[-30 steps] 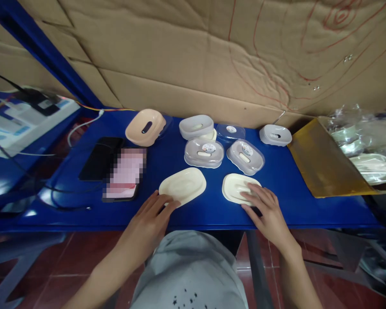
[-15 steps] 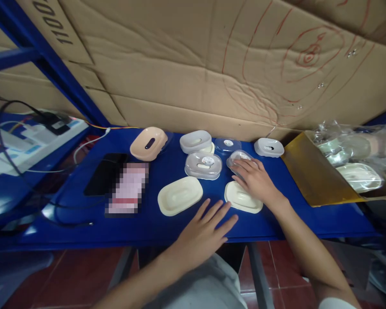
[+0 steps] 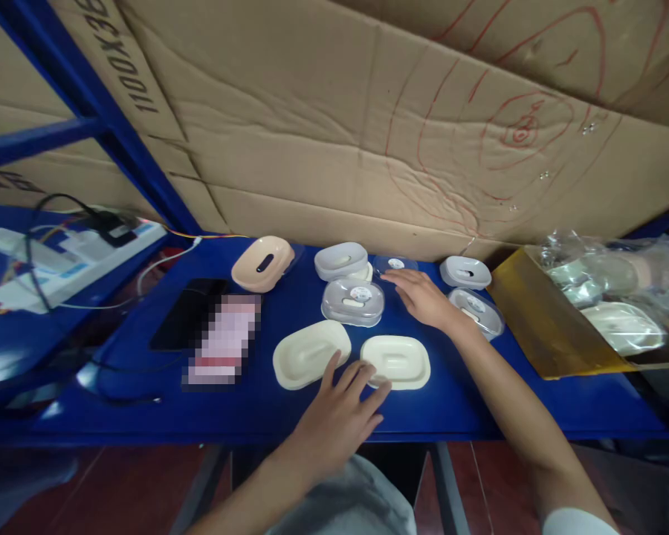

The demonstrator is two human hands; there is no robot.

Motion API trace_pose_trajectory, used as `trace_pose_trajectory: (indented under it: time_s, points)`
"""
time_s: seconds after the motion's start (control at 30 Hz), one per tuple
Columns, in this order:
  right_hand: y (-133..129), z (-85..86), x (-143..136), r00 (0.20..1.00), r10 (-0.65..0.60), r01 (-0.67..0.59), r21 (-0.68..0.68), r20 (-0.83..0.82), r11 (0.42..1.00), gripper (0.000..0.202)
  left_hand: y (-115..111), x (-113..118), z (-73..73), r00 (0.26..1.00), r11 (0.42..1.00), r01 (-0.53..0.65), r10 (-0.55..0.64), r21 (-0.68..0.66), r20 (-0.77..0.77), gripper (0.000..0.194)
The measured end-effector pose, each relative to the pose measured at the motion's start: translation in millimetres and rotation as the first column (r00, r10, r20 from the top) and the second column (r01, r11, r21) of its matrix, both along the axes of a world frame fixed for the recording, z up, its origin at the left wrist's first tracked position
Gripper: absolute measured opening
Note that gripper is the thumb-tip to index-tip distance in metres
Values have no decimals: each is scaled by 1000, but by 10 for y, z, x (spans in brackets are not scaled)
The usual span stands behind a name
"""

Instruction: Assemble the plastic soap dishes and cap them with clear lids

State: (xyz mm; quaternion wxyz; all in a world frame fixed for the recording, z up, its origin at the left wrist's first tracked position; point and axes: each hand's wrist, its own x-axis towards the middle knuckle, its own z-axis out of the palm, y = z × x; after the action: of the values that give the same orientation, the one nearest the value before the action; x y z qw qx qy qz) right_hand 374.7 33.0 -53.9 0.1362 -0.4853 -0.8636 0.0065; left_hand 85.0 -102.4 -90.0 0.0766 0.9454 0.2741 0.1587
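Observation:
My left hand (image 3: pixel 340 420) is open with fingers spread over the front of the table. Its fingertips overlap the near edges of two shallow cream oval trays, the left tray (image 3: pixel 306 357) and the right tray (image 3: pixel 398 362); whether they press on them I cannot tell. My right hand (image 3: pixel 421 299) is open and holds nothing, fingers stretched left beside a clear lid with a round sticker (image 3: pixel 395 266). A grey soap dish under a clear lid (image 3: pixel 354 301) lies left of it. Another lidded grey soap dish (image 3: pixel 476 312) sits by my right wrist, partly covered by the forearm.
At the back stand a peach soap dish (image 3: pixel 263 264), a grey dish (image 3: pixel 341 260) and another grey dish (image 3: pixel 465 273). A pixelated phone (image 3: pixel 223 342) and black device (image 3: pixel 183 316) lie left. A carton (image 3: pixel 540 316) with wrapped dishes is right; a power strip (image 3: pixel 89 271) far left.
The lidded dish under my right hand has moved right and been let go. My right hand has shifted left towards the clear lid. The right cream tray has slid left, nearer the other tray.

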Motion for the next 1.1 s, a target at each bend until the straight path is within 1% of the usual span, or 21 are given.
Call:
trace_pose_trajectory:
  time_s: [0.1,0.13,0.2,0.3,0.37,0.53,0.6,0.7,0.77,0.83,0.97,1.03,1.1]
  points:
    - [358,-136,-185,996,88,-89,-38,-18,995,59,-46,-170,-42,999,998,-51,51,35,-5,42]
    - [427,-173,-227,995,101,-102,-42,-16,994,59,-55,-209,-59,998,997,-60,60,45,3,42]
    - [480,-220,-265,993,119,-120,-52,-13,991,50,-66,-262,-96,998,996,-63,62,59,27,42]
    - [392,-212,-219,993,120,-120,-60,-9,991,28,-65,-292,-142,997,997,-58,55,60,61,40]
    - [275,-180,-148,994,109,-110,-67,-9,992,18,-59,-295,-159,996,997,-51,47,51,74,38]
    - [22,-164,14,997,73,-73,-106,-7,992,14,-53,-284,-167,996,999,-34,31,40,86,38]
    - [-13,-176,45,998,62,-62,-118,-3,991,15,-57,-274,-171,995,999,-41,38,35,95,38]
    - [23,-165,48,999,52,-50,-127,8,991,15,-66,-257,-182,991,998,-61,58,23,120,37]
    - [101,-133,15,999,45,-43,-124,14,991,17,-73,-250,-192,989,997,-75,72,21,133,36]
    - [223,-93,-54,999,35,-34,-103,10,994,25,-79,-247,-202,987,997,-79,75,21,141,35]
    - [597,-27,-321,999,36,-36,-24,-8,999,41,-85,-239,-216,984,996,-84,81,10,158,31]
    - [805,9,-485,997,71,-71,-16,-2,997,40,-88,-235,-223,982,996,-94,91,12,168,30]
    - [943,72,-605,995,101,-101,-19,6,995,28,-93,-236,-230,977,994,-105,96,36,193,31]
